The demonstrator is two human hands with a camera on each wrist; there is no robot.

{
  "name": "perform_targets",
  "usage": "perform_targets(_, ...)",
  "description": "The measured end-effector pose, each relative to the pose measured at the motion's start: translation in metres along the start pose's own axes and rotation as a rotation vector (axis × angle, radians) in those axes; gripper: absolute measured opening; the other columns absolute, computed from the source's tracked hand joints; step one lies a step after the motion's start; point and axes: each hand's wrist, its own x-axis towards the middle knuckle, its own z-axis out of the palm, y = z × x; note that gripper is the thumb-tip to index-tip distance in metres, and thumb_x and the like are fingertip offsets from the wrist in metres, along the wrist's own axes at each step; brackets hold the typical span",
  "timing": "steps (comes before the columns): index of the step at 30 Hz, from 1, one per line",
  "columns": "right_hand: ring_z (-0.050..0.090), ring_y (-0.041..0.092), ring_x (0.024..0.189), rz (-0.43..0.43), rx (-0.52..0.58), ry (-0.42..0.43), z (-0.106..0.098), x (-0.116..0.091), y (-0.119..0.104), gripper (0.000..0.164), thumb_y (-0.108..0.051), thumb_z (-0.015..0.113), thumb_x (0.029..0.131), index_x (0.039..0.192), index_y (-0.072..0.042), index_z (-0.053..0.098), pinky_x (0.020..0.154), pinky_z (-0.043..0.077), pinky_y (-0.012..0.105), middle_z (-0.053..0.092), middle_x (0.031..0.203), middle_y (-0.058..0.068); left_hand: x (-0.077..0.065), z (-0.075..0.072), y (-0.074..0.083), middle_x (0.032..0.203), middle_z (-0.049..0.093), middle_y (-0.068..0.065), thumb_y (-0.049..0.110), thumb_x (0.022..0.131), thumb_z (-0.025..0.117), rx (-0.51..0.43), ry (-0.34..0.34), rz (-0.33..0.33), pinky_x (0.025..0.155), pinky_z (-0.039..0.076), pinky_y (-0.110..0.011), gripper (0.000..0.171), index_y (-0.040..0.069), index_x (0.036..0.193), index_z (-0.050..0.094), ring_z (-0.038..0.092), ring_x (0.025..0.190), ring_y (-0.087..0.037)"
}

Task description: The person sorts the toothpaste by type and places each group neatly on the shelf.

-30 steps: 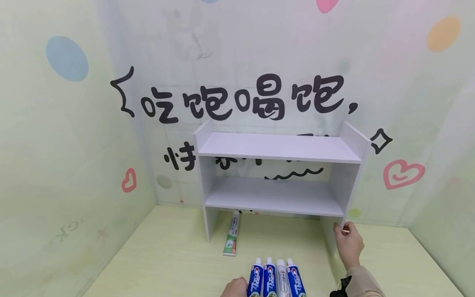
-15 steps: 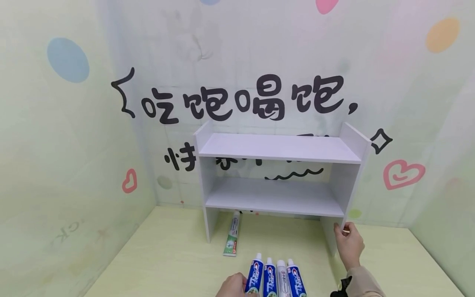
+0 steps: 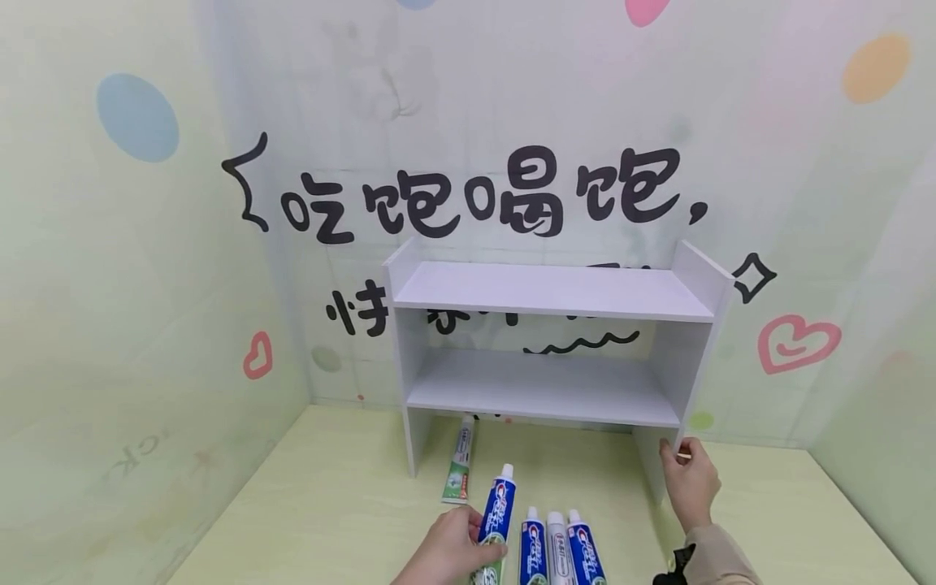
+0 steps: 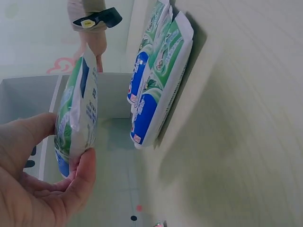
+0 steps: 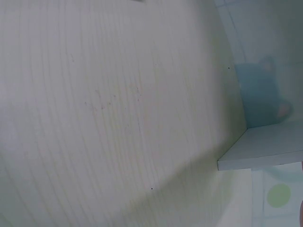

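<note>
In the head view my left hand [image 3: 448, 546] pinches a blue and green toothpaste tube [image 3: 499, 505], its white cap pointing up and away. The left wrist view shows thumb and fingers on either side of this toothpaste tube [image 4: 78, 113], which is off the table. To its right lie a blue toothpaste tube [image 3: 533, 548], a white one [image 3: 560, 552] and another blue one [image 3: 587, 554], side by side. My right hand [image 3: 691, 481] grips the lower front edge of the right side panel of a white shelf [image 3: 541, 386].
A green and white toothpaste tube [image 3: 458, 465] lies under the shelf near its left side panel [image 3: 411, 439]. The pale wood-grain table [image 3: 307, 504] meets printed walls at the back and sides. In the right wrist view the foot of a panel [image 5: 262, 147] stands on the table.
My left hand has taken the leftmost blue toothpaste tube from the row, lifting it and moving it forward. The right hand stays on the shelf panel.
</note>
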Motion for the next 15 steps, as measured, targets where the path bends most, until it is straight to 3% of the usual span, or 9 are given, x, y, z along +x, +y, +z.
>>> perform_targets(5, 0.045, -0.007, 0.061, 0.021, -0.035, -0.030, -0.002, 0.000, -0.003, 0.019, -0.017, 0.060, 0.085, 0.086, 0.002, 0.055, 0.075, 0.038, 0.045, 0.064, 0.092, 0.024, 0.001, -0.010, 0.007, 0.078, 0.057, -0.007, 0.022, 0.073, 0.074, -0.008, 0.009, 0.051, 0.059, 0.054, -0.028, 0.040, -0.004, 0.097, 0.055, 0.057, 0.066, -0.015)
perform_targets(11, 0.055, 0.006, 0.063, 0.022, -0.043, -0.032, -0.002, 0.001, -0.001, 0.019, -0.016, 0.060, 0.085, 0.086, 0.002, 0.055, 0.074, 0.038, 0.046, 0.064, 0.093, 0.025, 0.002, -0.020, 0.016, 0.079, 0.056, -0.007, 0.020, 0.072, 0.074, 0.003, 0.045, 0.110, 0.058, 0.053, -0.024, 0.041, -0.007, 0.097, 0.055, 0.055, 0.067, -0.016)
perform_targets(15, 0.049, -0.007, 0.061, 0.020, -0.034, -0.032, -0.001, 0.001, -0.002, 0.019, -0.016, 0.059, 0.085, 0.087, 0.002, 0.055, 0.074, 0.038, 0.045, 0.064, 0.093, 0.025, 0.005, -0.028, 0.024, 0.080, 0.056, -0.008, 0.022, 0.073, 0.074, 0.041, 0.075, 0.136, 0.059, 0.053, -0.024, 0.046, -0.009, 0.101, 0.055, 0.054, 0.068, -0.016)
